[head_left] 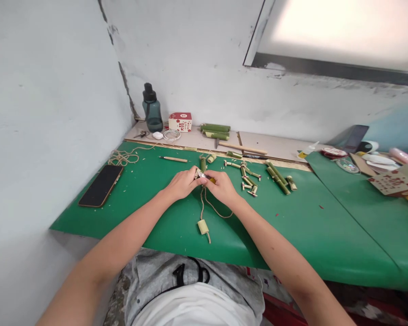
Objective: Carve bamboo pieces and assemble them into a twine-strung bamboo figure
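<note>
Over the green mat (292,240) my hands meet, both closed. My left hand (184,183) pinches a small pale bamboo piece (197,174). In my right hand (222,186) is a knife with a yellow handle (212,180), its shiny blade lying against the piece; the fingers hide most of it. Twine (201,203) hangs below the hands, and a short bamboo tube (202,227) is threaded near its end. Just beyond my fingers stands a green bamboo length (203,163). A jointed bamboo figure (247,174) lies right of my right hand.
Left are a phone (101,185) and loose twine (122,157). A pencil-like tool (174,159), a hammer (243,147) and bamboo sticks (277,177) lie beyond. A bottle (152,111) and red-white box (180,122) stand by the wall. Clutter with another box (396,181) is at right.
</note>
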Tool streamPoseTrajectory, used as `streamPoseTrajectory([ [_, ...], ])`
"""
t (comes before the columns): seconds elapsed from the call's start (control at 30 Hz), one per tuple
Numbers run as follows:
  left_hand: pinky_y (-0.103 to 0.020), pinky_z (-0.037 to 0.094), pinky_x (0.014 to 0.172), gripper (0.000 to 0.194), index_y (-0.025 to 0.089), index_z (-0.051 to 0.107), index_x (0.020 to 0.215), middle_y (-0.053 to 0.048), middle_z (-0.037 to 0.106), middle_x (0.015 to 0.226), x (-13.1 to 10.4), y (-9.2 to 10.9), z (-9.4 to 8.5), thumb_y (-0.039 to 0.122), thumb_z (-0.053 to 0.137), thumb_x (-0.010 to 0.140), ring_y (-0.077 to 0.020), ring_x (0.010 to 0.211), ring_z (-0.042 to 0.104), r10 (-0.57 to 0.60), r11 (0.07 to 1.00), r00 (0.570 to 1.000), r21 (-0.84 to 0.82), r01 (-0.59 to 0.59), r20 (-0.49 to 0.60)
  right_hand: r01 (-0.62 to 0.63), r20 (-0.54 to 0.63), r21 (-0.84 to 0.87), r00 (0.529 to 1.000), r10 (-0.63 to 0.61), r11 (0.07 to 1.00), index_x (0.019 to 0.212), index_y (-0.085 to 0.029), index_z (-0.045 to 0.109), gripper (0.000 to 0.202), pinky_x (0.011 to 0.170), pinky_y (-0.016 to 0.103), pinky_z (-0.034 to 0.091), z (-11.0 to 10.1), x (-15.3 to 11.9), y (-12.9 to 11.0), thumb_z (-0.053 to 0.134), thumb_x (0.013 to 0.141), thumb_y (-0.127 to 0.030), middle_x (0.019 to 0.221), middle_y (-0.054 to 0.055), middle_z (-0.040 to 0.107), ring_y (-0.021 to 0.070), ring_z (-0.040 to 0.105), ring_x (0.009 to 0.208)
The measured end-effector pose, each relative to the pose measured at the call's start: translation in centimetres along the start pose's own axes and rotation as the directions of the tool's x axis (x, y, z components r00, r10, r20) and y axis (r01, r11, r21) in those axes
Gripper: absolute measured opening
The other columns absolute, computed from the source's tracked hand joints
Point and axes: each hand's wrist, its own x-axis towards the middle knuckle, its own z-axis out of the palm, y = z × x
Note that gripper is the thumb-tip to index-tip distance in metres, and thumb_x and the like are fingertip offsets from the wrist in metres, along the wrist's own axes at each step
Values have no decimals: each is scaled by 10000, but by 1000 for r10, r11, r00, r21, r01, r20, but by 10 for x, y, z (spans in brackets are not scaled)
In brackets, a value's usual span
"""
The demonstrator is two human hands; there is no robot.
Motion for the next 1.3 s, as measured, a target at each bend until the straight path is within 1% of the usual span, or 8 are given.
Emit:
streamPoseTrajectory([
  [0.17,-308,316,617,556,230,513,969,-37,628,762,1,1,1,742,295,970,-262,736,635,-27,999,1000,30,28,-14,-63,-110,-49,992,57,997,833,-196,683,187,600,267,316,6,0,-2,563,906,-320,704,20,668,162,510,610],
  [0.27,-301,303,616,529,235,509,980,-7,595,720,1,5,0,720,296,983,-235,705,604,-38,999,998,-18,37,-59,-90,-167,-18,982,85,996,819,-199,674,188,596,268,314,8,1,-2,551,905,-312,694,13,658,159,498,596],
  [0.4,-295,319,626,443,240,489,1011,18,570,719,-2,8,-3,634,288,1022,-199,672,563,-50,991,992,-128,35,-115,-106,-214,13,971,107,994,864,-197,684,248,604,271,320,6,1,-2,545,937,-389,695,13,655,162,515,611],
  [0.5,-297,345,659,365,241,496,1026,15,568,731,-4,7,-5,532,275,1046,-194,693,570,-39,988,991,-151,20,-126,-106,-239,29,965,110,994,863,-192,680,300,605,272,329,5,1,-1,548,949,-447,714,16,660,157,522,612],
  [0.73,-310,349,655,172,246,497,1045,11,580,733,-3,7,-8,337,360,995,-211,707,589,-33,993,992,-118,18,-123,-65,-281,81,956,86,995,935,-194,690,293,634,272,373,7,0,1,575,926,-463,753,18,669,160,550,650],
  [0.87,-319,350,651,159,249,501,1050,-1,603,743,-2,9,-9,321,376,982,-233,722,614,-45,998,994,-47,40,-102,-30,-317,115,946,65,993,1008,-200,698,262,676,276,419,8,-1,2,643,874,-418,800,22,679,166,567,693],
  [1.03,-318,329,633,159,254,503,1019,-14,633,766,-2,9,-7,348,377,993,-249,749,640,-10,1000,998,10,11,-62,4,-291,115,956,30,993,1083,-204,714,289,707,285,452,10,-2,1,650,871,-391,879,39,718,180,606,742],
  [1.3,-322,321,625,204,256,520,988,-20,665,782,-2,11,-7,390,366,1008,-249,749,647,26,1000,999,18,-25,-20,30,-236,34,971,-21,999,940,-196,706,197,663,262,406,11,-2,2,584,919,-350,788,27,693,158,571,678],
])
